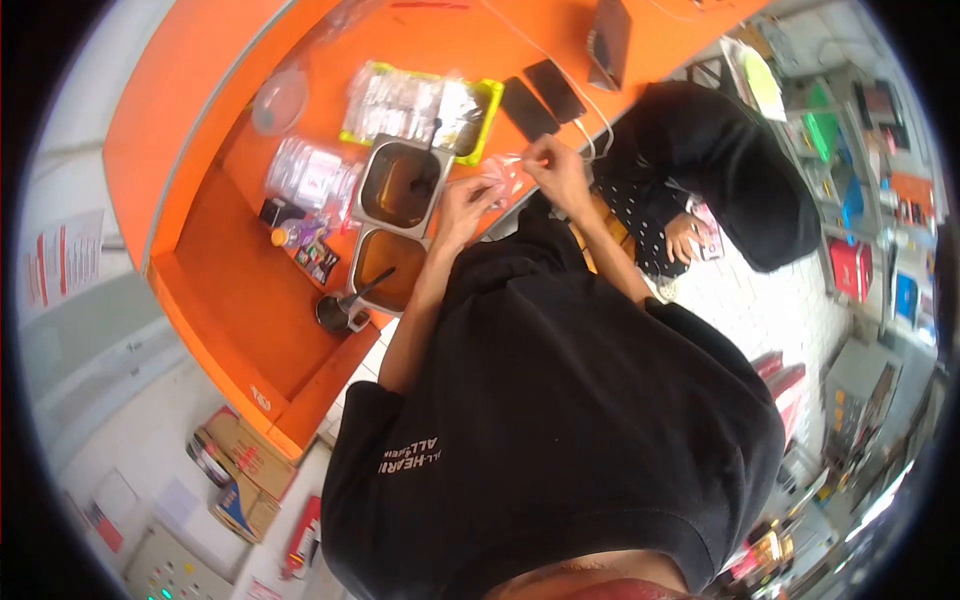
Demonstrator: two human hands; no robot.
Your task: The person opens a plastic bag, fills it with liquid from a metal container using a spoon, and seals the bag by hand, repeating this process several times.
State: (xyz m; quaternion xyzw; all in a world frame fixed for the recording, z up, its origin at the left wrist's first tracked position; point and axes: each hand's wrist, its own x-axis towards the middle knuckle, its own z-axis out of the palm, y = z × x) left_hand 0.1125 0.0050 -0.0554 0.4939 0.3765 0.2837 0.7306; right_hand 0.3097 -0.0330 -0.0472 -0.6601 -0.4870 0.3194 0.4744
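Orange counter [245, 280] with grey edge trim, pale wall [85, 130] at left carrying a posted paper sheet [72, 262]. White tiled floor [785, 305], cluttered shelving [868, 200] along the right. Cardboard [240, 465] lower left, bright light streak [893, 497] lower right, room edges blurred.

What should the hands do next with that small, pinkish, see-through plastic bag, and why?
Maybe the right hand should gently pull its edge of the small, pinkish, see-through plastic bag straight while the left hand steadies the other side. Both hands seem to pinch it, and the plastic looks crumpled between them.
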